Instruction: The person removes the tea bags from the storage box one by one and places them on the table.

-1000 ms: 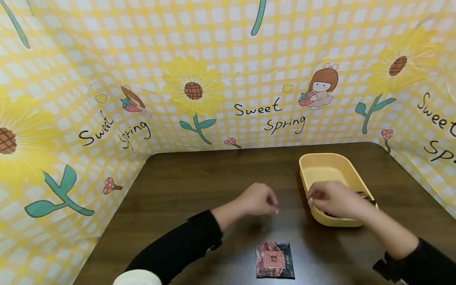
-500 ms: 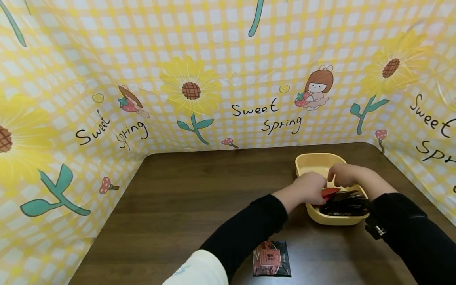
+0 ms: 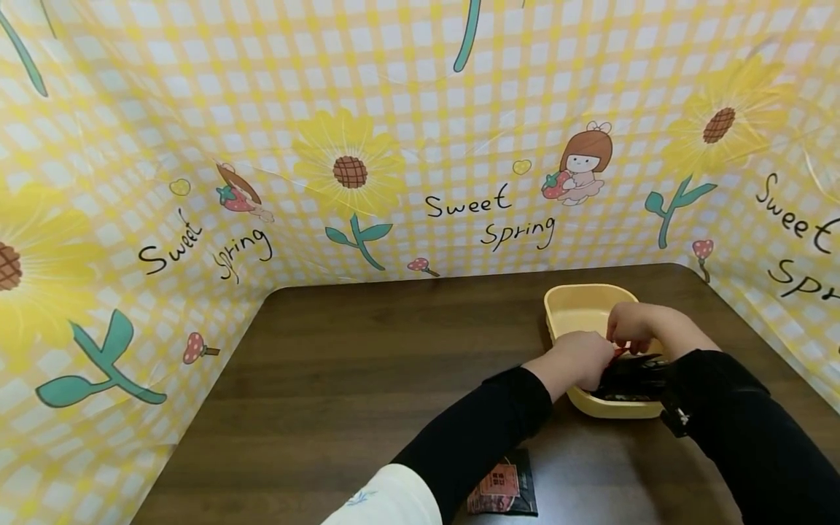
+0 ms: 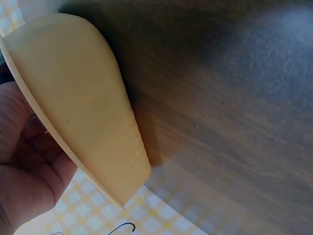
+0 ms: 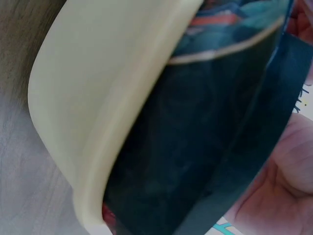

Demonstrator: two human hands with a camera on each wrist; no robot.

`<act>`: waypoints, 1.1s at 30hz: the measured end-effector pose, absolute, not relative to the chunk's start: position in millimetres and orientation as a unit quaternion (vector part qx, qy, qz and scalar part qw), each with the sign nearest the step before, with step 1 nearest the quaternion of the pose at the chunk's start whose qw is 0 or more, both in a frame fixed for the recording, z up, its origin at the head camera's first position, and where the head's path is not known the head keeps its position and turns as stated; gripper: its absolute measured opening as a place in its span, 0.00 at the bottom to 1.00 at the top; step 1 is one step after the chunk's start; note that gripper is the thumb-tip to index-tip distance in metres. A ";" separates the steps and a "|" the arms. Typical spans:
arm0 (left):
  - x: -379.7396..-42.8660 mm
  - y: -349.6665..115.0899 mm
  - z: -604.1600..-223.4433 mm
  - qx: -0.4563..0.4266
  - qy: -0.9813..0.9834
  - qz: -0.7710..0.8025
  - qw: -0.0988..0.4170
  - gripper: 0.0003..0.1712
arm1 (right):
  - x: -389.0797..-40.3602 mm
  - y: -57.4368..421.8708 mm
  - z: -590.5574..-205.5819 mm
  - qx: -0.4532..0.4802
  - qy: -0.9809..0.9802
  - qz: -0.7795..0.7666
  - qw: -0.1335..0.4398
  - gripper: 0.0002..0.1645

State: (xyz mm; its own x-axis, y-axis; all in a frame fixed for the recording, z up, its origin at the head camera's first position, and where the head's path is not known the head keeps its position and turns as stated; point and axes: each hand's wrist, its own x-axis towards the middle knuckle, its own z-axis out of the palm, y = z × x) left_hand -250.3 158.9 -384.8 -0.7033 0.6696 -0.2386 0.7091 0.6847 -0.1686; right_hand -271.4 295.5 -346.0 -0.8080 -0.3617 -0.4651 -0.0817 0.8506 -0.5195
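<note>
A yellow plastic basket stands at the right of the table, with several dark flat packets upright in its near half. My left hand reaches over the basket's left side, fingers curled, and seems to pinch a red packet. Opposite it, my right hand has its curled fingers down at the same red packet; whether they grip it is hidden. In the right wrist view, a dark packet leans at the basket wall, in front of my right hand.
A black and red square packet lies flat near the table's front, partly under my left sleeve. The brown wooden table is bounded at the back and sides by a yellow checked cloth.
Both hands have moved into the basket, the left travelling right across the table. In the last half second the left hand shifted slightly right, and the red packet came closer to the right fingers.
</note>
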 end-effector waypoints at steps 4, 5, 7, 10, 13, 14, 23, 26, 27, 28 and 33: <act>-253.9 154.2 -383.5 0.374 0.921 -0.101 0.051 0.07 | -269.1 300.0 -342.0 -0.122 0.922 -0.257 0.264 0.11; -255.4 151.8 -381.9 0.373 0.923 -0.093 0.036 0.07 | -269.2 301.7 -340.0 -0.119 0.920 -0.267 0.260 0.12; -257.7 146.7 -377.7 0.363 0.929 -0.072 0.014 0.07 | -268.7 305.8 -335.4 -0.116 0.919 -0.282 0.249 0.17; -258.1 135.9 -369.2 0.347 0.938 -0.015 -0.011 0.03 | -263.4 312.9 -324.8 -0.120 0.926 -0.283 0.219 0.25; -256.1 122.0 -357.7 0.334 0.940 0.059 -0.022 0.08 | -251.7 315.5 -313.4 -0.138 0.936 -0.272 0.176 0.24; -255.6 115.5 -354.3 0.338 0.937 0.086 -0.027 0.11 | -247.7 315.0 -310.4 -0.146 0.937 -0.273 0.162 0.21; -241.2 37.8 -333.0 0.325 0.894 0.309 0.014 0.10 | -216.7 281.0 -298.2 -0.253 0.903 -0.328 0.116 0.03; -230.8 12.7 -334.9 0.293 0.877 0.376 0.062 0.06 | -206.6 264.2 -307.5 -0.280 0.881 -0.361 0.124 0.03; -227.4 4.6 -337.8 0.282 0.874 0.390 0.075 0.05 | -203.6 258.0 -312.7 -0.289 0.873 -0.372 0.128 0.03; -223.8 -3.3 -342.0 0.271 0.870 0.403 0.088 0.05 | -200.5 251.2 -318.6 -0.295 0.866 -0.381 0.132 0.03; -203.5 -36.2 -374.2 0.192 0.826 0.496 0.188 0.07 | -187.3 216.6 -357.9 -0.313 0.846 -0.396 0.169 0.04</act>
State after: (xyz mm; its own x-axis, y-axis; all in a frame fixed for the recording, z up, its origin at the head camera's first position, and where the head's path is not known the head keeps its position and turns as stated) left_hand -203.5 -36.2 -374.2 -0.8552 0.5042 -0.1202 0.1310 0.4347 0.8910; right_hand -187.3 216.6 -357.9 -0.7464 -0.6644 -0.0372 -0.3966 0.4891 -0.7768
